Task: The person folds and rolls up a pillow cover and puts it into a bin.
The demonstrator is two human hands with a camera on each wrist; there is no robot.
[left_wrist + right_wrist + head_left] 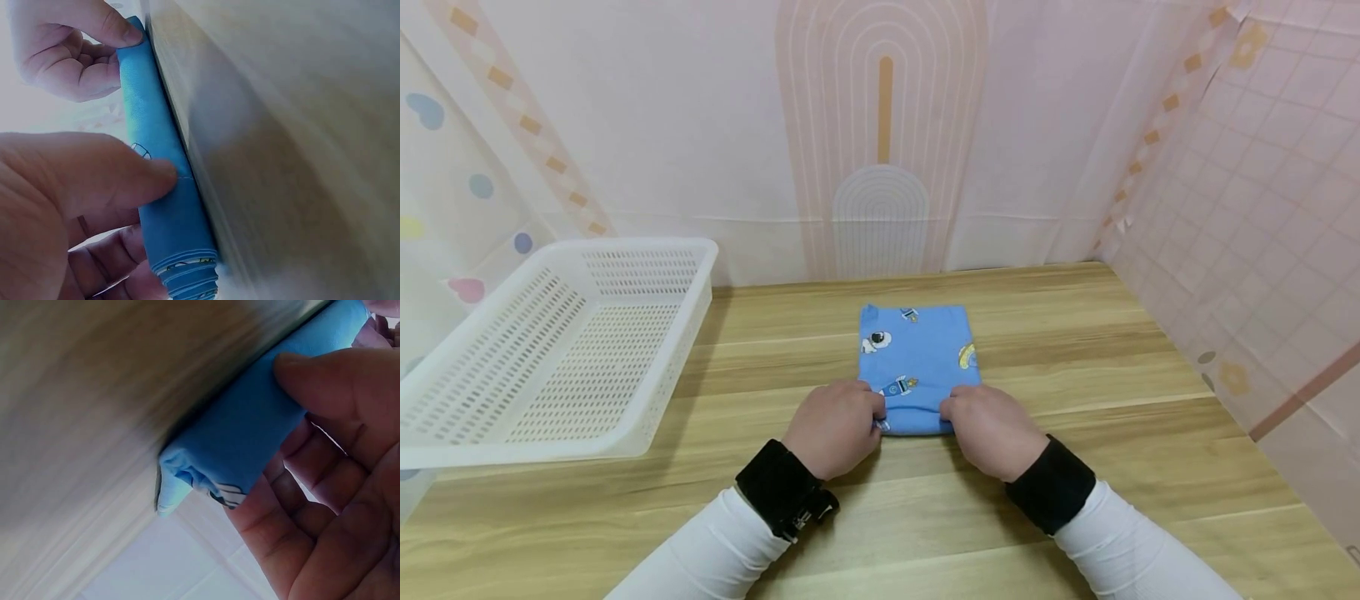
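Head view, nearest first: two white-sleeved forearms with black wrist bands reach forward over the wooden table (1075, 333). The left hand (835, 427) and right hand (992, 429) sit side by side at the near edge of a blue cartoon-print garment (917, 350), one at each near corner, so the roll forming there is held evenly across its width. Both hands are curled round that rolled edge. In the left wrist view the thumb (125, 178) presses on top of the blue roll while the fingers tuck beneath it. The right wrist view shows the same pinch, thumb (325, 381) over the cloth and fingers under, with layered folds showing at the roll's open end. That pinch holds the layers together.

Beyond the hands the rest of the garment lies flat near the middle of the table, a folded rectangle printed with rockets and an astronaut. Farther left, well apart from the cloth, a white perforated plastic basket (561, 350) overhangs the table's left edge. Pale patterned backdrop sheets stand behind.
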